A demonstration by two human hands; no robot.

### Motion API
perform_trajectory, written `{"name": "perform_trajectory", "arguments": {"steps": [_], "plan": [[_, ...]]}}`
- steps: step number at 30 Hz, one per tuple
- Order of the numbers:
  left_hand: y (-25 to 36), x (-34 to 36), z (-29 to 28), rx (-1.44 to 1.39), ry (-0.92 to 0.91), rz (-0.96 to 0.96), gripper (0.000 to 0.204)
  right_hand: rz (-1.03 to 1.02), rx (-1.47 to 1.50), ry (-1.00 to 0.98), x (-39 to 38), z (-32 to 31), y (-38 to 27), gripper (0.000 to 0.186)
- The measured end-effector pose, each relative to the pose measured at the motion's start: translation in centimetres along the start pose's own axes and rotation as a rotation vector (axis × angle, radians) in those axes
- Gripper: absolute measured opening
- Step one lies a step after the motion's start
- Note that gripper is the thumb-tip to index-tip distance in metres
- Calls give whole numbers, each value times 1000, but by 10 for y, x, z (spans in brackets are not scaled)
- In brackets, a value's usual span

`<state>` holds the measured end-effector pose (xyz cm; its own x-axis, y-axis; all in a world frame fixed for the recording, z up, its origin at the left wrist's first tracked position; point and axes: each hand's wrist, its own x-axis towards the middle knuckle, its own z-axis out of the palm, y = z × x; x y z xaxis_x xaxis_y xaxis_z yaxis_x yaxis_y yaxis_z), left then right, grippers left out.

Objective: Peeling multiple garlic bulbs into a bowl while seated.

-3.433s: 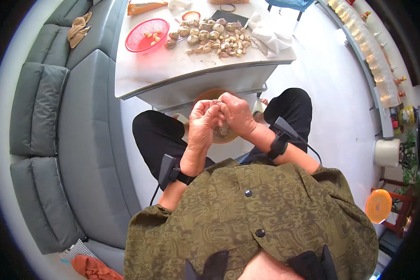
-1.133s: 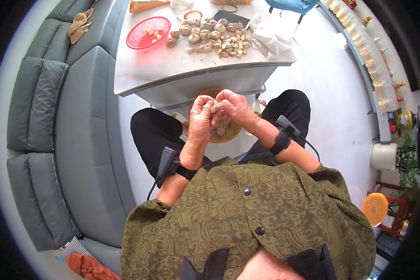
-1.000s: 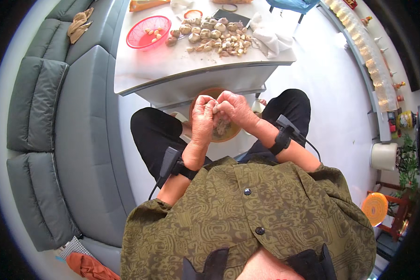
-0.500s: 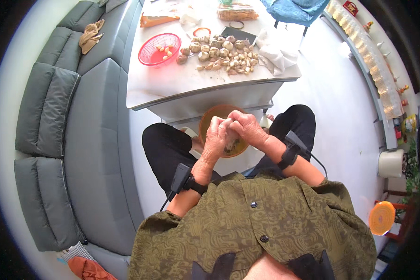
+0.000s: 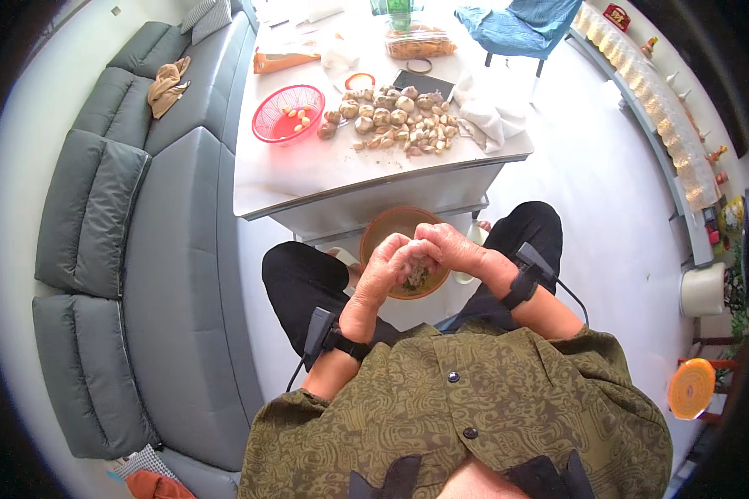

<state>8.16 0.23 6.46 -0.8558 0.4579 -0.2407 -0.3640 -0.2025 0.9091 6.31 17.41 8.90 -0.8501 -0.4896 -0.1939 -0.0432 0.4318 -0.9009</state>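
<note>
My left hand [image 5: 384, 268] and my right hand [image 5: 458, 248] meet over an orange-brown bowl [image 5: 379, 226] between my knees. The fingers of both are curled and pinched together at the tips; whatever is between them is too small and covered to make out. Pale and dark scraps [image 5: 414, 282] show inside the bowl below. On the table beyond, garlic bulbs [image 5: 385, 101] lie beside a spread of loose unpeeled cloves [image 5: 429, 133]. To their left stands a red plastic basket [image 5: 262, 130] holding several peeled cloves [image 5: 300, 117].
The white table's [image 5: 308, 176] near edge rises just past the bowl. A white cloth [image 5: 491, 116], a dark flat object [image 5: 424, 85] and a clear package of brown food [image 5: 420, 44] lie on it. A grey sofa [image 5: 183, 274] runs along the left; a blue-covered chair [image 5: 520, 33] stands far right.
The view has tilted slightly, so the table and bowl sit lower in the picture. My hands stay together over the bowl, with the fingers shifted a little and the left ones curled more.
</note>
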Motion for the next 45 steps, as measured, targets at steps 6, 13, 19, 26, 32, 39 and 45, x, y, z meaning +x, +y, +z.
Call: {"name": "perform_trajectory", "arguments": {"steps": [6,13,19,26,32,39,45], "plan": [[-8,-3,-5,-114,-52,-25,11,-87,-66,62,-2,5,5,23],[-8,-1,-8,-234,-87,-44,8,-231,-191,98,-4,11,9,21],[-5,1,-4,-172,-72,15,7,-194,-280,41,-1,6,1,17],[19,-3,4,44,11,70,8,-244,-209,54,4,-2,-10,17],[17,0,11,29,120,267,7,-348,-226,107,13,-3,-14,23],[24,-7,5,46,7,55,6,-282,-261,45,8,-4,-7,23],[29,-6,6,-48,-25,76,6,-293,-179,4,3,-7,-19,20]]}}
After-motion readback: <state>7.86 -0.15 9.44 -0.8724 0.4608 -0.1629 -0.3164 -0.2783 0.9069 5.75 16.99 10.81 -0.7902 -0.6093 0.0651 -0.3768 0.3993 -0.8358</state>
